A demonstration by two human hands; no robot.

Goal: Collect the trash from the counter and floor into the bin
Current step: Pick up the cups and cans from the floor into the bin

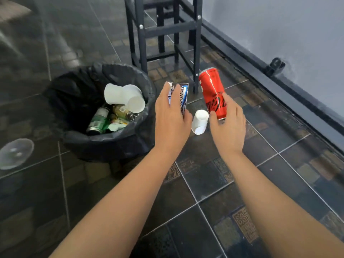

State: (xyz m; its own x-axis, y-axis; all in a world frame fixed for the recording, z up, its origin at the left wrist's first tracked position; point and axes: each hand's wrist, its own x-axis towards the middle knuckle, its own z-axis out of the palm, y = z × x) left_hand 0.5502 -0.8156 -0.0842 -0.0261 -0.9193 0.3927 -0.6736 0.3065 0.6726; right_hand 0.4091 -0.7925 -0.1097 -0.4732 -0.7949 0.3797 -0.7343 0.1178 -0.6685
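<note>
Cup (200, 121) on floor between hands

floor (214, 183): dark glossy tiles with pale grout, brown patterned insets | wall (288, 34): plain grey, right side | baseboard (242, 58): black, along wall | stool frame (163, 32): black metal, bolted crossbars

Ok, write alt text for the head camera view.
The left hand holds a Dentyne gum pack and the right hand a red Coca-Cola can beside a black-lined bin of trash. A white cup lies on the tiled floor.
</note>
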